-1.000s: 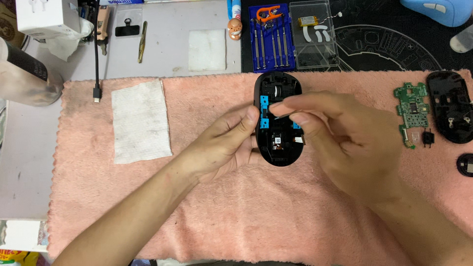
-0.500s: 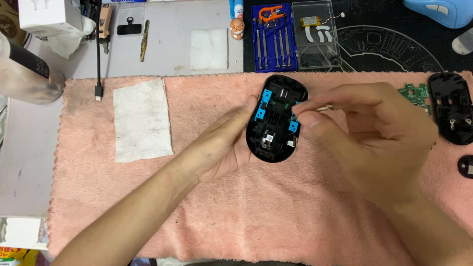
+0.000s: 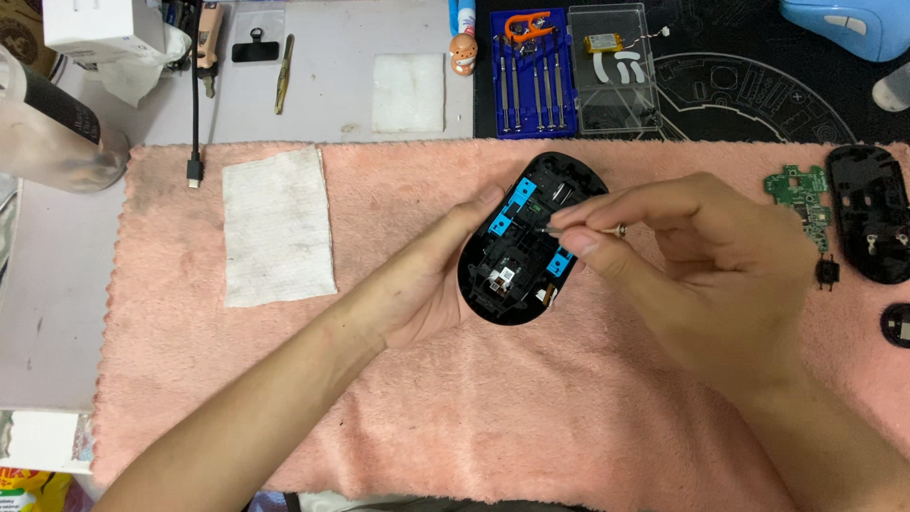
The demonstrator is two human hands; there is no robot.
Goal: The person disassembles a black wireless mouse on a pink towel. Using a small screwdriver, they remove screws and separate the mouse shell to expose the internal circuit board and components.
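On the pink towel [image 3: 531,417], your left hand [image 3: 417,294] cradles the opened mouse shell [image 3: 526,246]; your right hand [image 3: 692,256] pinches what looks like a small screwdriver [image 3: 583,228] inside it. A slip could gouge the internals.

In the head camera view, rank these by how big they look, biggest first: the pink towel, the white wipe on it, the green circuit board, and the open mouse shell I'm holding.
1. Pink towel
2. White wipe
3. Mouse shell, partly hidden by the hands
4. Circuit board
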